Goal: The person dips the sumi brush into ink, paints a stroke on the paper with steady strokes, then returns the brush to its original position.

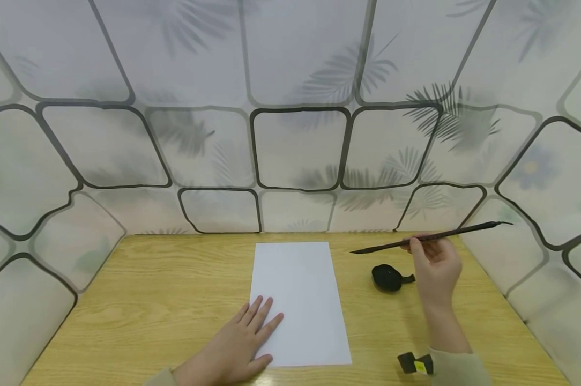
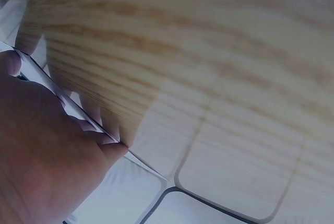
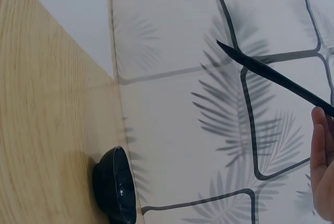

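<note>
A dark writing brush (image 1: 445,235) is pinched in my right hand (image 1: 437,262), held nearly level with its pointed tip toward the paper. In the right wrist view the brush's tip (image 3: 235,54) looks black, and the fingers show at the right edge. Below it on the table sits a small black ink dish (image 1: 387,278) with a short handle; its inside glistens in the right wrist view. My left hand (image 1: 237,343) lies flat with fingers spread over the lower left part of a blank white sheet of paper (image 1: 302,300). The left wrist view shows that hand (image 2: 52,151) from the side.
The wooden table (image 1: 165,289) has a light grain and narrows toward the back. Patterned fabric walls (image 1: 300,150) with dark outlines and leaf prints enclose it at the back and sides. A small black piece with a yellow label (image 1: 419,367) is by the right sleeve.
</note>
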The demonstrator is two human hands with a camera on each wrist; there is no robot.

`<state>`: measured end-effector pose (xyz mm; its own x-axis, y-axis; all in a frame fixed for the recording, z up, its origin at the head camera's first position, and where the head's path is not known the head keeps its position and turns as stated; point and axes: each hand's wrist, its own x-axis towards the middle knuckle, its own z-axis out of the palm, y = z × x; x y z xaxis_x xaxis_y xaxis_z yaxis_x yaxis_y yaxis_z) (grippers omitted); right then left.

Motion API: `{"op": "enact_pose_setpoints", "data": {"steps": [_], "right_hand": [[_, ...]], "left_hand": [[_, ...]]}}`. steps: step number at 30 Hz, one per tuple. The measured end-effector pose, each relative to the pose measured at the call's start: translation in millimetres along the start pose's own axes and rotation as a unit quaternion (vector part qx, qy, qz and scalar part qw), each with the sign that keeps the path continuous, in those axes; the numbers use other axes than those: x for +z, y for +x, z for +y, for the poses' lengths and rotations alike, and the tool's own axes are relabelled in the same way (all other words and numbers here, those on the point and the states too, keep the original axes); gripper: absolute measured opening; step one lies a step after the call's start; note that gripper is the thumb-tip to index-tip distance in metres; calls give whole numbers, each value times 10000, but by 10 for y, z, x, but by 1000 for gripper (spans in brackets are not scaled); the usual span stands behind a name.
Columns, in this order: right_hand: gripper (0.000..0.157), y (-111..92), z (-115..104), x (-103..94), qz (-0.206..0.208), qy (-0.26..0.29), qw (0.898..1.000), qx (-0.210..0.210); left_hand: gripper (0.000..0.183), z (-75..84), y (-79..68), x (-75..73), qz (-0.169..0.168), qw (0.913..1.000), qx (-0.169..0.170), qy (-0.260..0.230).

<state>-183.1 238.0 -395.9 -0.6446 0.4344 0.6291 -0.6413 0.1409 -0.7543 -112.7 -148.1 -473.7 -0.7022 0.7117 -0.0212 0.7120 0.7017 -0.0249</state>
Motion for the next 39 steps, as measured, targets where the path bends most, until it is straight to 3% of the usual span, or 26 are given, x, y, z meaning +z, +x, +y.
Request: {"op": "enact_pose_setpoints", "data": {"steps": [4, 10, 16, 25, 39], "right_hand": [[10, -22, -3, 52, -92, -10, 9999, -43], [7, -61, 13, 131, -214, 304, 9993, -104], [7, -112, 13, 214, -325, 286, 9987, -263], [10, -170, 16, 308, -386, 145, 9987, -310], [7, -309, 50, 475, -682, -67, 9974, -237]], "left_hand": [[74, -21, 0, 74, 212, 9997, 53, -48], [74, -42, -2, 135, 434, 9989, 167, -66], [73, -28, 2, 82, 349, 9993, 165, -8], [75, 1, 6, 5, -39, 9999, -18, 115], [74, 2, 8, -4, 41, 9999, 15, 106]]}}
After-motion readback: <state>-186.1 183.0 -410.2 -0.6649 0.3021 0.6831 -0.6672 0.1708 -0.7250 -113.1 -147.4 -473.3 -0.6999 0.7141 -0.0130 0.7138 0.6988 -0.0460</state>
